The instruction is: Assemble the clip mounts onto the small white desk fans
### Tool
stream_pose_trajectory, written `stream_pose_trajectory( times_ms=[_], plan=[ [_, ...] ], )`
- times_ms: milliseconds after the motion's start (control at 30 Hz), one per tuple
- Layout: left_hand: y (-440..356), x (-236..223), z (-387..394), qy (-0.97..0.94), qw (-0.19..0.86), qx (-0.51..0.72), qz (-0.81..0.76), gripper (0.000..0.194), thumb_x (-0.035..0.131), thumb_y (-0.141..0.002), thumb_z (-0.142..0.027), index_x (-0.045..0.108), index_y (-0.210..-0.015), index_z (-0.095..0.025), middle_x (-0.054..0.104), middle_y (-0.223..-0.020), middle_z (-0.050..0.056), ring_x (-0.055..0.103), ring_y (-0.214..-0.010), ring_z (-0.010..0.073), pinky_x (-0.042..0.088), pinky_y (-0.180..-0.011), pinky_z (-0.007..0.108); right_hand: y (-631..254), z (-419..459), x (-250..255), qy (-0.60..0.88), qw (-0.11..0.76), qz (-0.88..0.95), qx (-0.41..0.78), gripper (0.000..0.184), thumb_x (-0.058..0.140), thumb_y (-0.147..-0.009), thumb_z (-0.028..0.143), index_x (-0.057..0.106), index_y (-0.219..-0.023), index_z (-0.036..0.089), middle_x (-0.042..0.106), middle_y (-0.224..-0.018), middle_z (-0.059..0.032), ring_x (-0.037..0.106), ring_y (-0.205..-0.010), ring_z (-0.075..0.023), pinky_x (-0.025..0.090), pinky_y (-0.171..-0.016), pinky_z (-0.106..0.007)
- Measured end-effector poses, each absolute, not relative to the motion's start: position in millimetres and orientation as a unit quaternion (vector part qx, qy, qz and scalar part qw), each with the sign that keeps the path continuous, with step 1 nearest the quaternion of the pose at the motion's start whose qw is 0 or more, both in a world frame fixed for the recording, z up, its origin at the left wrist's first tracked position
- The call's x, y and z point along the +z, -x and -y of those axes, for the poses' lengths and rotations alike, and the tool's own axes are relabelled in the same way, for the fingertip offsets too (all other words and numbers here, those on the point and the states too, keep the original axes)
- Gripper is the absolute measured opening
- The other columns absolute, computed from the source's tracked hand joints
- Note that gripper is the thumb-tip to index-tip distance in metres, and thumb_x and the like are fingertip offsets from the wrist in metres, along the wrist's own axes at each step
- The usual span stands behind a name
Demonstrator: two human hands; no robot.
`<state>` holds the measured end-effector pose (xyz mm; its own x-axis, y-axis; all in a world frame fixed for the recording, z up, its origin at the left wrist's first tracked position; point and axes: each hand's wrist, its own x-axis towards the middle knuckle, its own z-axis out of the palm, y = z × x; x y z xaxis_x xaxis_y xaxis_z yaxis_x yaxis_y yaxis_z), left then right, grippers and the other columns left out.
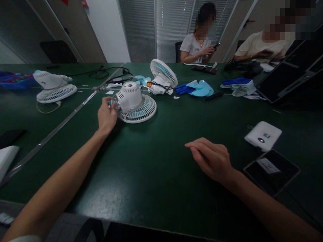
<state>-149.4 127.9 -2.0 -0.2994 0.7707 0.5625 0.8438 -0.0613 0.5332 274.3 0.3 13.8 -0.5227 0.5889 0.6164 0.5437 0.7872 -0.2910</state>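
Observation:
A small white electric fan [130,97] lies face down on its round grille, with pale blue blades showing through the bars. My left hand [108,114] is closed at the left side of its housing, fingers bent around a small part there; the fingers partly hide that part. Well to the right and nearer to me, my right hand [210,158] rests low over the green table [151,161]. Its fingers are curled together, the index finger pointing left, and no object shows in it.
Behind stand a second fan [164,77] and light blue fan blades [200,88]; a third fan [54,85] is far left. A white device [263,136] and a black square pad [272,171] lie right. Two people sit across the table. A clear strip [63,124] crosses the left side.

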Motion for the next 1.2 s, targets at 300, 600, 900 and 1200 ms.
stream_pose_trajectory(
  times_ms=[300,600,900,1200],
  plan=[
    [172.4,-7.9,-131.3,0.562,0.101,-0.451,0.687,0.034,0.056,-0.103,-0.031,0.051,-0.129,-0.011,0.055,-0.133,0.014,0.050,-0.128,0.0324,0.039,-0.109,0.050,-273.3,-1.9,15.1,0.322,0.354,0.877,0.053,0.019,0.055,-0.100,0.014,0.068,-0.112,0.017,0.071,-0.096,-0.0024,0.066,-0.076,-0.0094,0.049,-0.065,-0.022],
    [149.8,5.9,-117.1,0.612,0.160,-0.356,0.688,0.037,0.053,-0.102,-0.026,0.056,-0.139,-0.026,0.055,-0.138,0.015,0.049,-0.128,0.0388,0.030,-0.109,0.060,-271.0,-0.8,15.4,0.320,0.353,0.877,0.059,0.018,0.053,-0.101,0.015,0.068,-0.111,0.016,0.071,-0.093,-0.0028,0.065,-0.073,-0.0092,0.049,-0.062,-0.021],
    [133.0,9.8,-108.1,0.644,0.143,-0.381,0.648,0.045,0.052,-0.103,-0.042,0.052,-0.142,-0.021,0.038,-0.151,0.009,0.035,-0.138,0.0356,0.034,-0.109,0.051,-270.1,-1.8,16.2,0.324,0.352,0.876,0.066,0.020,0.051,-0.102,0.017,0.070,-0.110,0.017,0.072,-0.092,-0.0029,0.064,-0.071,-0.0096,0.049,-0.060,-0.022],
    [133.7,5.9,-111.8,0.640,0.125,-0.429,0.625,0.049,0.061,-0.094,-0.032,0.047,-0.137,-0.015,0.041,-0.148,0.016,0.040,-0.141,0.0312,0.037,-0.117,0.049,-271.8,-3.2,11.2,0.332,0.334,0.879,0.073,0.020,0.052,-0.102,0.017,0.069,-0.111,0.016,0.071,-0.094,-0.0031,0.064,-0.073,-0.0098,0.048,-0.062,-0.023]
  ],
)
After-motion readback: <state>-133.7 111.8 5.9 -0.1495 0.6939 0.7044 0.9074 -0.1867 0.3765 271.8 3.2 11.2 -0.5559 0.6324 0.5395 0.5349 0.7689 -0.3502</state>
